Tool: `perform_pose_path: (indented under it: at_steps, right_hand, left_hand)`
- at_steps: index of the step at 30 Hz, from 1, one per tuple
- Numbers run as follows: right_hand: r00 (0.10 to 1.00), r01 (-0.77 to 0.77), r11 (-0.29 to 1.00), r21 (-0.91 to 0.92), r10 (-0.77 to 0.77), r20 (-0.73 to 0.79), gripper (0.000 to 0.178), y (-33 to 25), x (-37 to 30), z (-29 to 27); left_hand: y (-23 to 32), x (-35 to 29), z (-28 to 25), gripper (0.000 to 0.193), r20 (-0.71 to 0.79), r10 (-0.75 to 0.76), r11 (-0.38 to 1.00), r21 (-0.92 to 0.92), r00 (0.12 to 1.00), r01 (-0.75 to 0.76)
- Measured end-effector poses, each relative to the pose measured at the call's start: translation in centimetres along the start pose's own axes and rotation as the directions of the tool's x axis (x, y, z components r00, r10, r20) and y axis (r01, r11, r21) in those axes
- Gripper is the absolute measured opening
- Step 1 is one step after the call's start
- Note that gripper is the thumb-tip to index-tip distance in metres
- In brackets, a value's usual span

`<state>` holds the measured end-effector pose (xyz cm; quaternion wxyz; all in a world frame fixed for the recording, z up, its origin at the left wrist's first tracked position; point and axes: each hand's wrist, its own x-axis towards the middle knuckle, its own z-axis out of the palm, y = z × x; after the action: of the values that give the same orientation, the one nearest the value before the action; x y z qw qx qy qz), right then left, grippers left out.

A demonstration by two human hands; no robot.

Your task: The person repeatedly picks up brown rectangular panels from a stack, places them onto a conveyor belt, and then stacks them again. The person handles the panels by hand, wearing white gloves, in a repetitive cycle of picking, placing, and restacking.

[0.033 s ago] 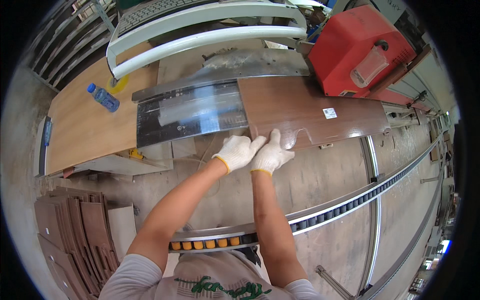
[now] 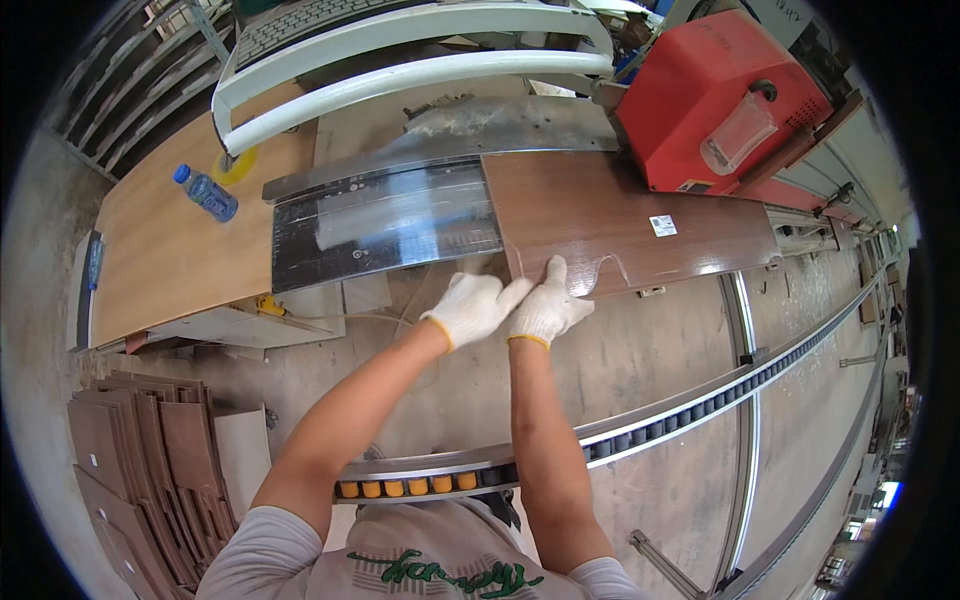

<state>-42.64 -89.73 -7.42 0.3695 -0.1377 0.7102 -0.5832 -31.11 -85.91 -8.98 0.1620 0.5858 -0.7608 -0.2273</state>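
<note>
A brown wood-grain board (image 2: 600, 205) with a white label (image 2: 662, 226) lies along the bench, its left end over a dark, shiny metal plate (image 2: 385, 235). At the board's near edge, close to its left corner, my gloved right hand (image 2: 548, 308) is closed, one digit on the top face and the others curled at the edge. My gloved left hand (image 2: 470, 308) is just left of it, fingers closed and pointing right at that corner; their tips are partly hidden. A thin, glossy curl like clear film shows on the board right of my right hand.
Behind the board stands a red machine housing (image 2: 715, 100). A water bottle (image 2: 207, 194) lies on the light wooden table (image 2: 170, 255) at left. A roller rail (image 2: 660, 428) runs close in front of my body. Stacked brown panels (image 2: 150, 450) stand at lower left.
The board's left end has shifted slightly right along the metal plate. Both hands have moved a little to the right with it.
</note>
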Motion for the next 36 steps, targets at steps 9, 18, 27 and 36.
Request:
perform_pose_path:
  at_steps: [9,18,27,36]
  right_hand:
    - [0.983,0.180,0.965,0.191,-0.185,0.007,0.074,-2.7,11.5,-1.9]
    - [0.865,0.493,0.737,-0.462,-0.362,0.347,0.066,-3.5,32.5,-3.7]
    - [0.452,0.769,-0.262,-0.583,-0.422,0.786,0.055,-6.1,38.9,1.1]
    - [0.241,0.712,0.652,-0.261,0.123,0.963,0.033,11.4,-14.7,7.0]
  left_hand:
    - [-5.1,-19.2,-6.5,0.073,-0.016,-0.508,0.856,-0.114,0.861,0.503]
    - [-5.3,-38.7,-8.2,0.059,0.040,-0.923,0.319,-0.480,0.383,0.817]
    - [-3.3,-63.9,-11.4,0.060,-0.042,-0.995,-0.021,-0.783,-0.087,0.622]
    - [-5.8,-102.3,-11.2,0.070,-0.423,-0.316,-0.277,-0.815,-0.849,0.509]
